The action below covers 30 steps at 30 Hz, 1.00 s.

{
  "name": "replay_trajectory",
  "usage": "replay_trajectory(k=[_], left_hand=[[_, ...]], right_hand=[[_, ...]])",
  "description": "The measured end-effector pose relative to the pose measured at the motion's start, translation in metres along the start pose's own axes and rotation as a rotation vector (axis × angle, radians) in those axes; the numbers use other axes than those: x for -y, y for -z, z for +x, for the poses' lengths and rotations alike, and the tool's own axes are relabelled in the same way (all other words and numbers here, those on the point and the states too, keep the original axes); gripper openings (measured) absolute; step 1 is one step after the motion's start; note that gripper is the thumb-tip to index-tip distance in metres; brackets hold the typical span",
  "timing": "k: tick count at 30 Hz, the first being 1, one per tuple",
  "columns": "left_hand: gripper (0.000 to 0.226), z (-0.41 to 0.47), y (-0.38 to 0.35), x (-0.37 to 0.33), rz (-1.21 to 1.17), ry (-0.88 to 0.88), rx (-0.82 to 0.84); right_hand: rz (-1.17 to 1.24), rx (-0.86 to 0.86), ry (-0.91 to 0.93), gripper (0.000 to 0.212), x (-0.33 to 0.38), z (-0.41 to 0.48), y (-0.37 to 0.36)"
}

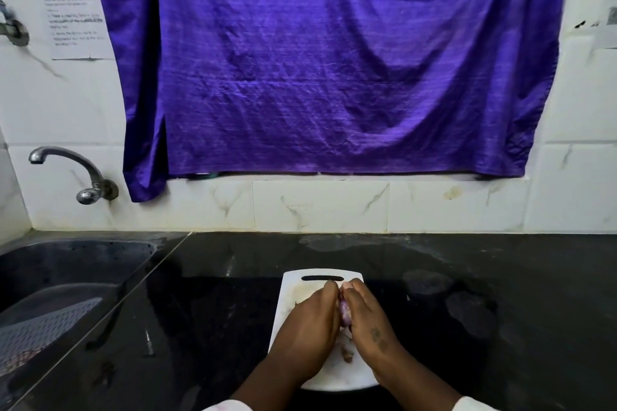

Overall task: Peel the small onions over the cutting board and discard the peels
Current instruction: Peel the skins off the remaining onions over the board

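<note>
A small purple onion [344, 312] is held between both hands above the white cutting board [293, 280]. My left hand [309, 320] grips the onion from the left, fingers curled around it. My right hand [369, 317] grips it from the right, fingertips meeting the left hand's at the top. Only a narrow strip of the onion shows between the hands. A few brownish peel scraps [347, 354] lie on the board below the hands.
The board lies on a black glossy counter [467, 277] with wet patches. A steel sink [66, 277] holding a perforated tray [43, 327] sits at the left under a wall tap [66, 167]. A purple cloth [334, 60] hangs on the tiled wall behind.
</note>
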State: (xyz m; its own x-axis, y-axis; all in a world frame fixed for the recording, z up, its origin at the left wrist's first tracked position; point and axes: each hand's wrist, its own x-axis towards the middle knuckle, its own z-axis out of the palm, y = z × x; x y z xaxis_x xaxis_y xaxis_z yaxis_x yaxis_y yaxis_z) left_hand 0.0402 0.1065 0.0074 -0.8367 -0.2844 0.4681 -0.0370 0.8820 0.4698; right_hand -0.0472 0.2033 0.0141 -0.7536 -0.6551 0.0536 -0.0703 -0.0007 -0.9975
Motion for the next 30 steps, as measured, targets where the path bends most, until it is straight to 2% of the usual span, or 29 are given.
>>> replay_trajectory(k=[4,11,17,20,25,27,30], left_hand=[[0.013,0.002,-0.001,-0.002,-0.006,0.044,0.011],[0.015,0.002,-0.009,-0.002,-0.057,0.114,-0.052],[0.032,0.003,-0.013,0.002,-0.112,0.132,-0.141],[0.030,0.000,-0.015,0.003,-0.168,0.128,-0.175],[0.017,-0.003,-0.002,0.010,-0.201,0.085,-0.076],[0.013,0.000,0.008,0.012,-0.119,0.041,-0.005],[0.008,0.008,0.019,0.009,0.008,0.032,0.007]], right_hand=[[-0.015,-0.014,0.028,0.028,-0.001,0.000,-0.002],[-0.061,-0.032,0.073,0.030,-0.004,0.003,-0.002],[-0.004,-0.024,0.099,0.028,-0.006,0.005,-0.007],[0.022,-0.025,0.064,0.026,-0.007,0.007,-0.007],[-0.070,0.006,0.083,0.033,-0.004,0.005,-0.001],[-0.142,0.015,0.123,0.031,-0.005,0.006,0.000],[-0.230,0.002,0.175,0.029,-0.007,0.007,0.000]])
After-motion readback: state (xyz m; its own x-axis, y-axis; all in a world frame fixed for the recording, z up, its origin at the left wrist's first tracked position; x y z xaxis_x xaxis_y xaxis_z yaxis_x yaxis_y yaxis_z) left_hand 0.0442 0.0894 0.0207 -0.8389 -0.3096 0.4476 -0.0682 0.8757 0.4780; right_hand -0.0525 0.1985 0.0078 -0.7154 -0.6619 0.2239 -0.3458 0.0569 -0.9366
